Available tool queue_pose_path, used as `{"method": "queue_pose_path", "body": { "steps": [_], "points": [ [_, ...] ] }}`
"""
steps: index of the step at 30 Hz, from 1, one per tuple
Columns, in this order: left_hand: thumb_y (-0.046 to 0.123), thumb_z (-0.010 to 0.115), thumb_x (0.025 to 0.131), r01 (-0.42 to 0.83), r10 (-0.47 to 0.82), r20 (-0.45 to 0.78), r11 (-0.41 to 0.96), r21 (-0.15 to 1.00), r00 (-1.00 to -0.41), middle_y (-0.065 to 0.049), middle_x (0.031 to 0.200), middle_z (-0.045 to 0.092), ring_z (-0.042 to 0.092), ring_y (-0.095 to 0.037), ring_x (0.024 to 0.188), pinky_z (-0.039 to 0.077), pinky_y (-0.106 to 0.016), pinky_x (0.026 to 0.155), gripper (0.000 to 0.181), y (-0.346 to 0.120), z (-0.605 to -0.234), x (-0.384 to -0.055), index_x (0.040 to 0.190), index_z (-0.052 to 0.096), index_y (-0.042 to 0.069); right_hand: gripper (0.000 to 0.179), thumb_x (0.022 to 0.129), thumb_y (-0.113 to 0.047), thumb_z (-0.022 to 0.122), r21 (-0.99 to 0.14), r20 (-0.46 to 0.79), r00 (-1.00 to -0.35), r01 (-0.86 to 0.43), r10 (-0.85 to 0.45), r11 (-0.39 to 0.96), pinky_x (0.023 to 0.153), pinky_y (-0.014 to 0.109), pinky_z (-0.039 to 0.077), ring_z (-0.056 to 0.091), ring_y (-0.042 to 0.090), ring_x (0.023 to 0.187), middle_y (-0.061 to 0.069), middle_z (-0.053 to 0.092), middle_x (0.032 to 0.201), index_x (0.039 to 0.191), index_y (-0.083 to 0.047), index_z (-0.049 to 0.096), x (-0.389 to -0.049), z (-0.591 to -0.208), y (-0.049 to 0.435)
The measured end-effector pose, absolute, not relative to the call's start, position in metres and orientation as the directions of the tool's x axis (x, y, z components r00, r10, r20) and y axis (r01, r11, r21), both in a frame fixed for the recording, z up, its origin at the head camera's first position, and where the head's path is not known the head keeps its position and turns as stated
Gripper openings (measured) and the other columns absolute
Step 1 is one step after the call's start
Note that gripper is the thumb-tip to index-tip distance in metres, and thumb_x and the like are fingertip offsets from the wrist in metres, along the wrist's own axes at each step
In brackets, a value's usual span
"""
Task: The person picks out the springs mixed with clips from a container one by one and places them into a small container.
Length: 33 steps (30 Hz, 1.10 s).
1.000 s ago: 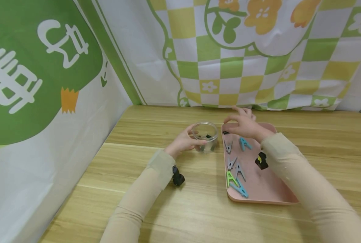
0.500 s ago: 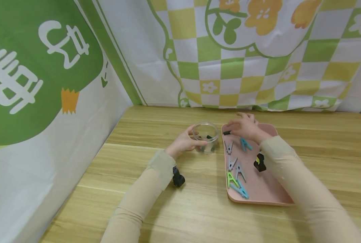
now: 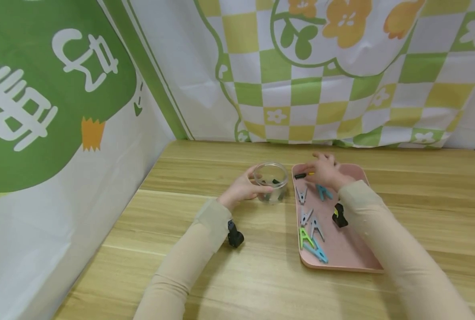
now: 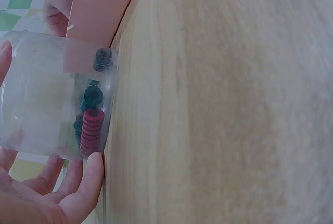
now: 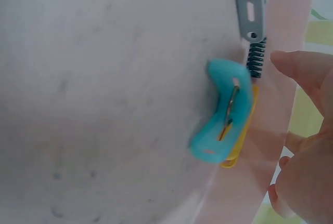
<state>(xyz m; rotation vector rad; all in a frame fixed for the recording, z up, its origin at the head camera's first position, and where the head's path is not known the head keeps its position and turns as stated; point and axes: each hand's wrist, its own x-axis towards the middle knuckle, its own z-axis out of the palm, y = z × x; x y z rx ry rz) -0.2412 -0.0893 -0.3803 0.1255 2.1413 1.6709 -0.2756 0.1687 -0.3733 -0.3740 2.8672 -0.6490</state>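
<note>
My left hand (image 3: pixel 243 189) grips a clear round jar (image 3: pixel 272 197) from its left side, the jar standing on the wooden table. Inside, the left wrist view shows a red coil spring (image 4: pixel 92 133) and several dark ones (image 4: pixel 93 97) at the bottom. Over the far left corner of the pink tray (image 3: pixel 353 253) is my right hand (image 3: pixel 324 171), its fingers loosely bent. One fingertip (image 5: pixel 278 57) comes close to a dark coil spring (image 5: pixel 255 57) lying in the tray. Beside that spring are a yellow clothespin (image 5: pixel 239 148), a blue clothespin (image 5: pixel 242 104) and a grey clothespin (image 5: pixel 251 11).
Several more clothespins lie along the tray's left side, among them a lime green one (image 3: pixel 306 238) and a blue one (image 3: pixel 317 252). Black wrist cameras (image 3: pixel 235 235) sit on both wrists. A patterned cloth (image 3: pixel 341 106) hangs behind the table.
My right hand has drawn slightly back toward me and to the right, so more of the dark spring and a bit of yellow show. The left hand and jar stay put.
</note>
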Motion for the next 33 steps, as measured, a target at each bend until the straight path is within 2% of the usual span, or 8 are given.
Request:
{"method": "queue_pose_path", "body": {
  "steps": [17, 33],
  "points": [
    [0.015, 0.078, 0.079, -0.19, 0.307, -0.275, 0.278, 0.942, -0.911, -0.009, 0.144, 0.036, 0.048, -0.026, 0.117, 0.048, -0.039, 0.09, 0.086, -0.088, -0.38, -0.241, 0.148, 0.03, 0.032, 0.032, 0.091, -0.017, 0.061, -0.392, -0.107, -0.952, -0.225, -0.287, 0.892, 0.101, 0.066, 0.004, 0.001, 0.053, 0.135, 0.028, 0.014, 0.152, 0.123, -0.01, 0.064, -0.281, -0.384, 0.172],
    [0.014, 0.077, 0.079, -0.185, 0.311, -0.267, 0.27, 0.945, -0.912, -0.01, 0.144, 0.036, 0.05, -0.023, 0.111, 0.048, -0.034, 0.083, 0.085, -0.088, -0.381, -0.242, 0.148, 0.03, 0.031, 0.028, 0.09, -0.018, 0.062, -0.36, -0.117, -0.956, -0.213, -0.27, 0.908, 0.1, 0.067, 0.006, 0.004, 0.053, 0.135, 0.028, 0.017, 0.151, 0.116, -0.012, 0.067, -0.284, -0.384, 0.167]
  ]
}}
